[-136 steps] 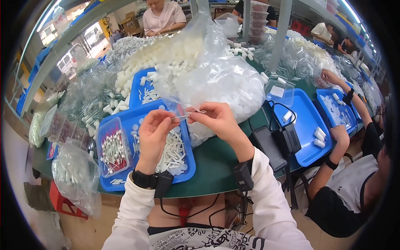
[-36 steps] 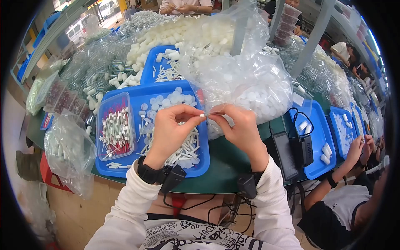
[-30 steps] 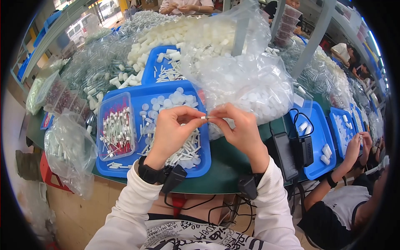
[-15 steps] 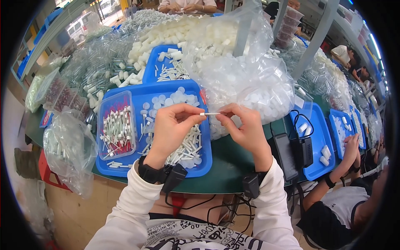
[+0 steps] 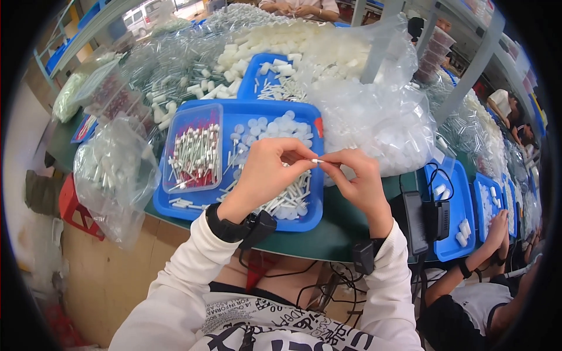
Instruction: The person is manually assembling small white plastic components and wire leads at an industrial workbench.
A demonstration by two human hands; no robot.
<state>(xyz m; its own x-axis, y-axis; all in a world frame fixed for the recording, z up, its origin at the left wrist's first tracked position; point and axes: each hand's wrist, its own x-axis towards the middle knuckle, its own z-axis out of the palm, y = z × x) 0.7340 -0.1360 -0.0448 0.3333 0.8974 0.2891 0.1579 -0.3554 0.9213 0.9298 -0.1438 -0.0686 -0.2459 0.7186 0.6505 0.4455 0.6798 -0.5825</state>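
Observation:
A thin white stick (image 5: 317, 161) is pinched between the fingertips of both hands above the right side of a blue tray (image 5: 318, 196). My left hand (image 5: 266, 172) grips one end with thumb and forefinger. The fingertips of my right hand (image 5: 357, 175) close on the other end, so little of the stick shows. Below lie white translucent discs (image 5: 284, 124) and loose white sticks (image 5: 297, 193), partly covered by my left hand. On the tray's left, a clear plastic box (image 5: 194, 149) holds white-capped sticks with red parts.
A large clear bag (image 5: 374, 126) of white pieces lies behind my right hand. Black power adapters (image 5: 410, 222) and another blue tray (image 5: 452, 250) are at the right, near a co-worker's hand (image 5: 497, 227). A clear bag (image 5: 114, 167) hangs over the left table edge.
The view has shifted, so the table's contents appear farther right and slightly higher. The fingertips have come closer together over the stick, covering more of it.

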